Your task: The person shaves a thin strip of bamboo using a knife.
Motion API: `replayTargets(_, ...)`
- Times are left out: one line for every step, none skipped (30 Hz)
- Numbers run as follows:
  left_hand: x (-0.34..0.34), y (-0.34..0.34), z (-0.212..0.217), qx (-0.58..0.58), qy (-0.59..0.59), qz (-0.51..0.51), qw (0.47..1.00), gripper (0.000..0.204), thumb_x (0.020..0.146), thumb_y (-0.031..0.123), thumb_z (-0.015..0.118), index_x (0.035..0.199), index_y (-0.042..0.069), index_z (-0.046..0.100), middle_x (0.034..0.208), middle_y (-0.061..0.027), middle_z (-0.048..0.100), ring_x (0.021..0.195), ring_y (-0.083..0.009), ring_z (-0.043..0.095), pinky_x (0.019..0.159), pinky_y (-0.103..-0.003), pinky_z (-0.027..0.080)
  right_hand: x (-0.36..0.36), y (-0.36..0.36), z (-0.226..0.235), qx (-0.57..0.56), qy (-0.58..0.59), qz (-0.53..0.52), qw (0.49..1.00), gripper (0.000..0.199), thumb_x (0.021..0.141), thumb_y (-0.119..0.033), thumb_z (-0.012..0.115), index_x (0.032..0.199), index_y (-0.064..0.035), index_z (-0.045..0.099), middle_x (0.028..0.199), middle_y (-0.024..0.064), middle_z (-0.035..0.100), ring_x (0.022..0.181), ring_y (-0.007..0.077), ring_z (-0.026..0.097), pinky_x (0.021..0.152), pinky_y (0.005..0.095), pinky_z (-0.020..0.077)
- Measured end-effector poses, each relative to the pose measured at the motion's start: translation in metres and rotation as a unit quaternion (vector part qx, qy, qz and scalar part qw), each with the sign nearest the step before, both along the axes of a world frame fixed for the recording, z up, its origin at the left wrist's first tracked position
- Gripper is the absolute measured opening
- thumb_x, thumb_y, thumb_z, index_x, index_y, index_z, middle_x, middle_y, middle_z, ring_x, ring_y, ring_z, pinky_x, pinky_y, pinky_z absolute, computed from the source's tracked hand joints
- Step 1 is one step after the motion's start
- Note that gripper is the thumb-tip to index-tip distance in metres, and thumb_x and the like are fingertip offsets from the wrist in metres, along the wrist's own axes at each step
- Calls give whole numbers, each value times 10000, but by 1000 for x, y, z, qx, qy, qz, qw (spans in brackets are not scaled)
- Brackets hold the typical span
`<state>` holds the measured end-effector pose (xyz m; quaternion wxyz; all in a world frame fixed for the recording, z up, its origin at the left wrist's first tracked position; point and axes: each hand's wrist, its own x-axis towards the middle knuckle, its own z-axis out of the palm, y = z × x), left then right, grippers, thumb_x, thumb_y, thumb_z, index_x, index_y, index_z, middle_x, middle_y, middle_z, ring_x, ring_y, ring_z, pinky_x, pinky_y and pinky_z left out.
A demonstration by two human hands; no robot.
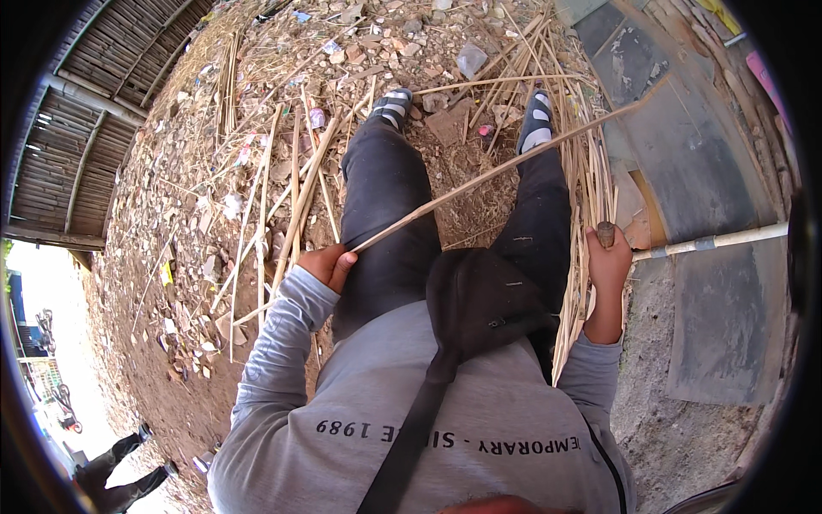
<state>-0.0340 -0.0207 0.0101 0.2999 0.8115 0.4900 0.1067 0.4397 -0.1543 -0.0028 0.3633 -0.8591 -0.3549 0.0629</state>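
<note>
My left hand is closed around the near end of a long, thin bamboo strip. From there the strip slants up over both my legs to the far right. My right hand is wrapped round a short brown wooden handle, whose rounded end points up out of the fist. Whatever the handle belongs to is hidden. This hand stays apart from the strip, beside a bundle of pale bamboo strips along my right leg. A black sling bag rests on my lap.
Loose bamboo strips lie left of my legs on rubble-strewn ground. Grey sheets and a pale pole are at the right. A slatted bamboo wall stands far left. Another person's legs show lower left.
</note>
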Motion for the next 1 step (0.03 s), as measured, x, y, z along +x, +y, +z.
replayTargets(-1,0,-1,16,11,-10,1000,521,1046,492,462,889,19,615,734,-254,620,739,-399,677,684,-515,483,0,2,-3,2,-4,-10,1000,289,848,-252,789,1004,-22,710,839,138,728,766,265,696,751,364,524)
